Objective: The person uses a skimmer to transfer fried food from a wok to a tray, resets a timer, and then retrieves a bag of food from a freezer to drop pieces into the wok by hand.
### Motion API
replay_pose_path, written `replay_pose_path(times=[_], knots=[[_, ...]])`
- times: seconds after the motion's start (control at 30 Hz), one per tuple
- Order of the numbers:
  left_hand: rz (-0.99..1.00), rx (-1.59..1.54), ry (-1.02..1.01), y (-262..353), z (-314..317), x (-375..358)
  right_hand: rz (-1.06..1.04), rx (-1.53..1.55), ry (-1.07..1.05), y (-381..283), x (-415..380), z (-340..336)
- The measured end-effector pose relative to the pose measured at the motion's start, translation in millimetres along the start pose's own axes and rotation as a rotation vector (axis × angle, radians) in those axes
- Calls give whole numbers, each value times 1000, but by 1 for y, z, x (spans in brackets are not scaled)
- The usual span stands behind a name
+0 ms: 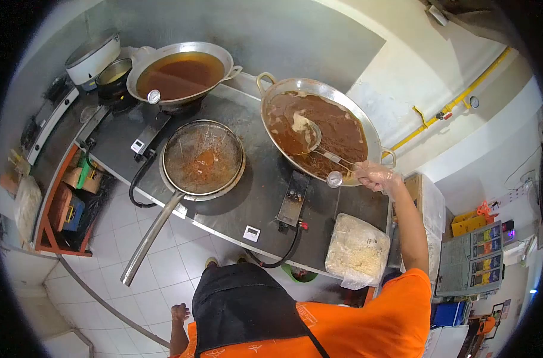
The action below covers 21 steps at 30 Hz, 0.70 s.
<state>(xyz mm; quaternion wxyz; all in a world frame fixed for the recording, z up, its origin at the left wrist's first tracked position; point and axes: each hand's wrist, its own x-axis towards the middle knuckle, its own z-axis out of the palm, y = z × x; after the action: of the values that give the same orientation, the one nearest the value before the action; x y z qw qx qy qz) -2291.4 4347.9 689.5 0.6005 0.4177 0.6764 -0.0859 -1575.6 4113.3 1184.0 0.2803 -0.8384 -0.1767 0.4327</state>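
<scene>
My right hand, in a clear plastic glove, is closed around the handle of a strainer ladle. The ladle's round head lies in the brown bubbling liquid of the right wok, with a pale clump beside it. A dial thermometer sits at the wok's near rim, just left of my right hand. My left hand hangs low at my side above the tiled floor, its fingers curled; whether anything is in it is too small to tell.
A second wok of brown liquid stands at the back left. A long-handled sieve rests over a bowl, its handle jutting past the counter's front edge. A bag of pale crumbs lies at the right. Yellow gas pipe runs along the wall.
</scene>
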Motion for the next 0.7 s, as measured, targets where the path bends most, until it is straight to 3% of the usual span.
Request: replay_pose_path(times=[0.2,0.43,0.5,0.53,0.57,0.6,0.63,0.67,0.7], knots=[[39,-52,21,11,-5,-3,34,97,105,-13,-16,22],[31,-42,11,0,-23,17,-9,143,60,-24,-31,37],[50,-129,-43,-9,-32,28,-39,106,91,-47,-49,56],[58,-662,-423,-25,-54,52,-42,97,74,-59,-54,74],[171,-306,-173,-1,-48,48,-131,-27,152,-69,-59,98],[164,-388,-164,42,-54,14,-224,-148,227,-72,-61,117],[193,-567,-268,77,-64,-7,-527,-508,326,-46,-29,131],[204,-697,-213,134,-65,-59,-640,-658,501,-30,-3,167],[254,-787,-341,173,-74,-90,-318,-720,515,-44,3,215]])
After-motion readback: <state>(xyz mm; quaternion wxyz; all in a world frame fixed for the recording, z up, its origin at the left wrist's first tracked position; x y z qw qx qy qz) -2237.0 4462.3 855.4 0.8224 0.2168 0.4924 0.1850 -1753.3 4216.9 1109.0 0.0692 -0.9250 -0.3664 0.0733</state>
